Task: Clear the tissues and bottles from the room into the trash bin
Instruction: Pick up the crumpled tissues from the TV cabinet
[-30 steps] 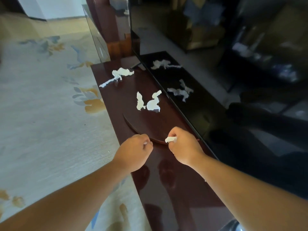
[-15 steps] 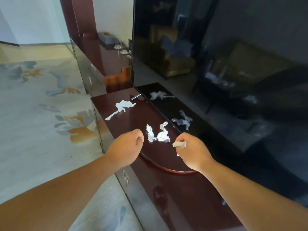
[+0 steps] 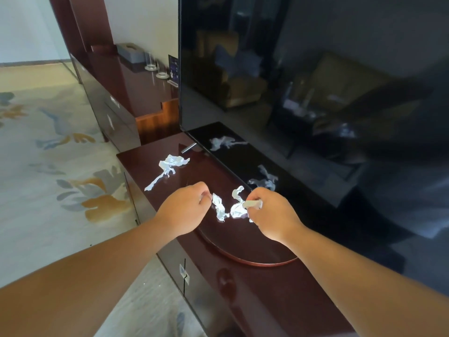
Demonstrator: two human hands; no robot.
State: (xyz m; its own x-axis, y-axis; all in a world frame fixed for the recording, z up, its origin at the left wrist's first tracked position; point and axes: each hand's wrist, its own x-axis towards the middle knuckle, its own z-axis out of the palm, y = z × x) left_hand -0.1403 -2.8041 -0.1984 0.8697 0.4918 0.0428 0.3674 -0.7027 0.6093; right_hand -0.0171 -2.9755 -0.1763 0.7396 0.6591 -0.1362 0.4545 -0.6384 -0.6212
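Note:
Crumpled white tissues lie on a dark red TV cabinet (image 3: 255, 288). My right hand (image 3: 272, 215) pinches a small rolled tissue (image 3: 252, 204) and hovers at the right edge of a larger crumpled tissue (image 3: 237, 207). My left hand (image 3: 187, 210) has curled fingers, its fingertips at the left side of a narrow tissue (image 3: 220, 207); whether it grips that tissue is unclear. A long twisted tissue (image 3: 167, 169) lies farther back on the cabinet, apart from both hands. No bottle or trash bin is in view.
A large black TV screen (image 3: 315, 93) stands along the cabinet's right side and mirrors the tissues. A round turntable base (image 3: 243, 254) sits under the hands. Farther back, a tissue box (image 3: 131, 52) and glasses (image 3: 150, 62) stand on a longer cabinet. Patterned carpet (image 3: 48, 166) covers the floor at left.
Both hands have moved forward along the cabinet to the pair of tissues. The right hand still pinches the small tissue. The view has tilted upward.

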